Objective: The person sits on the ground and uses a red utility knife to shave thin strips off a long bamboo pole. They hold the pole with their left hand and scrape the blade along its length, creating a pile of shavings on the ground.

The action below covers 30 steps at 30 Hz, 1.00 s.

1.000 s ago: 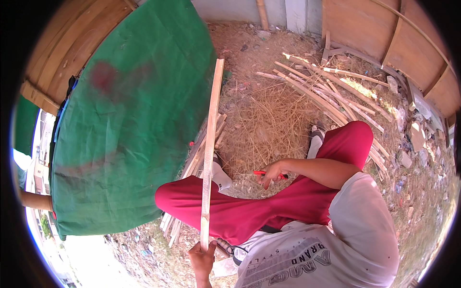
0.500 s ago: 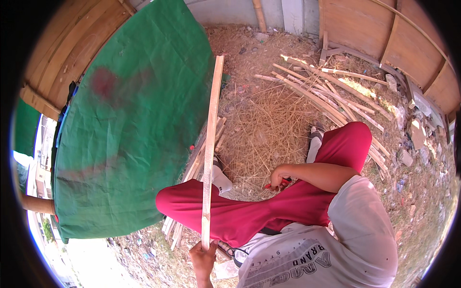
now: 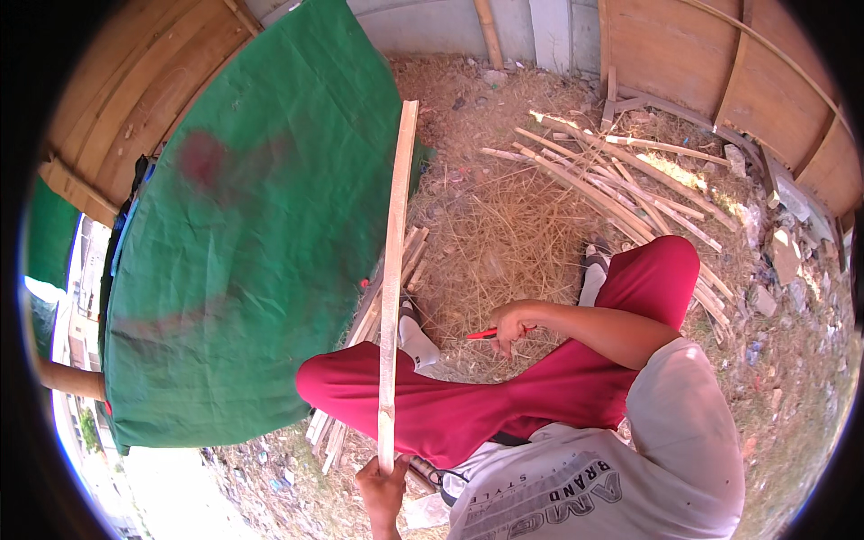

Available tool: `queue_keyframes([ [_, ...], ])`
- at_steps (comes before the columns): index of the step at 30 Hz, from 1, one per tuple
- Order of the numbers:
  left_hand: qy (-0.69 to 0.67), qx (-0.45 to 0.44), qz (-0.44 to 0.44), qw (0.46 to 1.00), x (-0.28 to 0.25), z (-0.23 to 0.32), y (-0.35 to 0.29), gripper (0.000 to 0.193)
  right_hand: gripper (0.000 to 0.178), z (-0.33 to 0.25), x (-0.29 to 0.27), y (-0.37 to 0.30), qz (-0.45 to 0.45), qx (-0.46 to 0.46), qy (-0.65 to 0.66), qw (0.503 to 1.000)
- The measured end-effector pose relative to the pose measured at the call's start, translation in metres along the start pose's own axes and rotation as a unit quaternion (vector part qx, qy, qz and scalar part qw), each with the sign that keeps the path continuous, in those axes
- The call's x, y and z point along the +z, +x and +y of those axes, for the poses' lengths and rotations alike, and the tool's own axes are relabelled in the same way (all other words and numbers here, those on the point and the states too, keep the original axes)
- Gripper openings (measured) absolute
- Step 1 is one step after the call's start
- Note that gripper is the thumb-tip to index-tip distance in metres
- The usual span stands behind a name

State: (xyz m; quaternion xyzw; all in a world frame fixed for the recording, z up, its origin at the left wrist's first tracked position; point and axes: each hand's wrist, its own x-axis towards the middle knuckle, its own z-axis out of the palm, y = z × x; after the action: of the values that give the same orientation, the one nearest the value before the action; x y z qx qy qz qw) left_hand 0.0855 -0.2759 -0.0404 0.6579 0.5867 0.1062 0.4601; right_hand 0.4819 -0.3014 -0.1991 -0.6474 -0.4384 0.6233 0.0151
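My left hand [image 3: 382,488] grips the lower end of a long, pale bamboo strip [image 3: 393,270]. The strip rises past my left knee, and its far end overlaps the edge of a green tarp [image 3: 243,243]. In front of my lap, my right hand [image 3: 511,328] is closed around a slim red tool [image 3: 482,335]. One end of the tool sticks out to the left; its working part is too small to make out. The tool and the strip are apart.
Thin shavings [image 3: 495,225] cover the ground between my feet. Split bamboo strips [image 3: 621,184] lie piled at the far right, and more strips [image 3: 416,252] lie beside the tarp. Wooden panels [image 3: 675,54] stand behind. Rubble [image 3: 785,255] lines the right side.
My right hand has lifted a little and shifted left, away from my lap, turning the red tool so it points left. My left hand and the strip are almost unmoved.
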Motion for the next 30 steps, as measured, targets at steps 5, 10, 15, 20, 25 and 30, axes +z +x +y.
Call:
queue_keyframes([
  [5,-0.008,-0.006,0.027,1.000,0.001,0.000,0.004,0.023,0.031,-0.019,-0.057,-0.091,0.197,-0.106,0.084,0.971],
  [10,-0.013,-0.003,0.023,1.000,0.004,-0.002,0.008,0.023,0.027,-0.001,-0.086,-0.152,0.308,-0.163,0.158,0.924],
  [15,0.015,0.001,0.017,1.000,0.009,0.005,0.010,0.026,0.030,0.026,-0.090,-0.124,0.375,-0.173,0.194,0.890],
  [20,0.028,0.020,-0.002,0.999,0.016,0.009,0.014,0.030,0.032,0.008,-0.068,-0.097,0.371,-0.048,0.015,0.927],
  [25,0.053,0.044,-0.007,0.998,0.030,0.007,0.021,0.031,0.035,-0.007,-0.065,-0.093,0.439,-0.130,0.282,0.843],
  [30,0.146,0.157,0.058,0.975,0.047,0.006,0.035,0.033,0.032,-0.024,-0.058,-0.103,0.424,-0.242,0.441,0.753],
])
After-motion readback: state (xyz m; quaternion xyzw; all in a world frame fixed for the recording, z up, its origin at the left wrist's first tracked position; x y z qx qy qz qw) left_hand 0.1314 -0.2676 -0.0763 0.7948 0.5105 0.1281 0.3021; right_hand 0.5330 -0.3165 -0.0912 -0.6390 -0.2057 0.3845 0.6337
